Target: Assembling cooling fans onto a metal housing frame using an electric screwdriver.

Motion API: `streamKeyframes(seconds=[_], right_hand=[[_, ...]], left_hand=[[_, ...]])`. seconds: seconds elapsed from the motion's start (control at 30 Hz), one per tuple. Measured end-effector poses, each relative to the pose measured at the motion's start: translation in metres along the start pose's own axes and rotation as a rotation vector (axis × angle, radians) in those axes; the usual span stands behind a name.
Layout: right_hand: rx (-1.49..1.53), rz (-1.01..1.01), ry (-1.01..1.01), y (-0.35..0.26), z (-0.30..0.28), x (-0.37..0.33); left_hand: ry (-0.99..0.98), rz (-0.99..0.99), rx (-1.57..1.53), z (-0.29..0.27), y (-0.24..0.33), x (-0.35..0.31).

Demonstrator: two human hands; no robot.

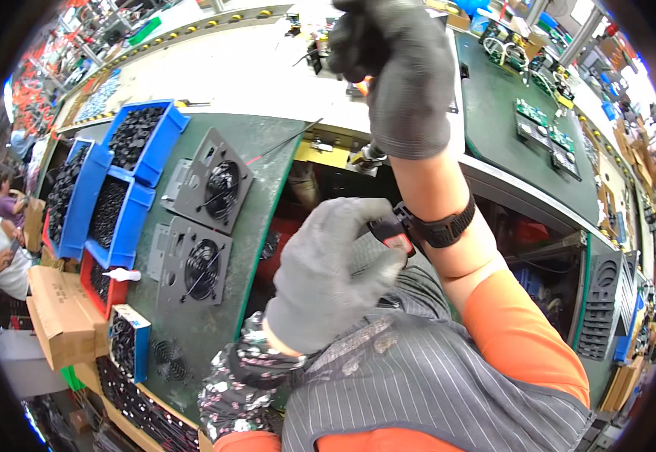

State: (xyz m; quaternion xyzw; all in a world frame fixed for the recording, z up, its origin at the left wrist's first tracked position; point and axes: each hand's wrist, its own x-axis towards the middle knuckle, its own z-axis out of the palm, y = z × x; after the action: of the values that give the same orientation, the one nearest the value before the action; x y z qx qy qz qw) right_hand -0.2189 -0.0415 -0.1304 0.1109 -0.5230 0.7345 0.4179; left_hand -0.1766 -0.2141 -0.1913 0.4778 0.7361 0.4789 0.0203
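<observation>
My left hand, in a grey glove, is closed around a small black device with a red patch. The device sits on a black strap around my right forearm. My right hand, gloved in grey with a dark palm, is raised over the far bench. Its fingers look curled, with nothing visible in them, though the upper edge of the head view cuts off part of it. To the left of my hands, two grey metal panels with black fans, one upper and one lower, lie on a green benchtop.
Blue bins of small black parts stand at the left, beside a red bin and a cardboard box. Green circuit boards lie on the right-hand bench. A white work surface runs along the far side. People are at far left.
</observation>
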Motion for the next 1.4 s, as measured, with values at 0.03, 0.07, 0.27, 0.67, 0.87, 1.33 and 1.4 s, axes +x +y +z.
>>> streamKeyframes(seconds=[0.03, 0.07, 0.27, 0.67, 0.87, 1.33, 1.4], right_hand=[[-0.014, 0.083, -0.015, 0.004, 0.007, 0.001], [-0.084, 0.099, 0.002, 0.009, 0.016, 0.000], [0.043, -0.237, -0.829, -0.003, 0.077, -0.081], [0.400, 0.246, -1.666, -0.001, 0.107, -0.223], [0.228, 0.357, -1.840, 0.012, 0.094, -0.206], [-0.583, -0.275, -0.925, 0.048, 0.082, -0.069], [-0.519, -0.239, -0.881, 0.057, 0.082, -0.073]], left_hand=[[0.049, 0.056, 0.062, 0.004, -0.002, 0.000], [0.076, 0.023, 0.037, 0.006, -0.005, -0.001], [-0.160, -0.707, -0.767, -0.018, -0.033, -0.022], [-0.563, 0.037, -0.089, -0.041, -0.014, -0.009], [-0.175, -0.133, 0.375, -0.031, -0.021, -0.033], [-0.053, -0.448, -0.904, 0.013, -0.073, -0.073], [-0.085, -0.342, -0.492, 0.032, -0.057, -0.054]])
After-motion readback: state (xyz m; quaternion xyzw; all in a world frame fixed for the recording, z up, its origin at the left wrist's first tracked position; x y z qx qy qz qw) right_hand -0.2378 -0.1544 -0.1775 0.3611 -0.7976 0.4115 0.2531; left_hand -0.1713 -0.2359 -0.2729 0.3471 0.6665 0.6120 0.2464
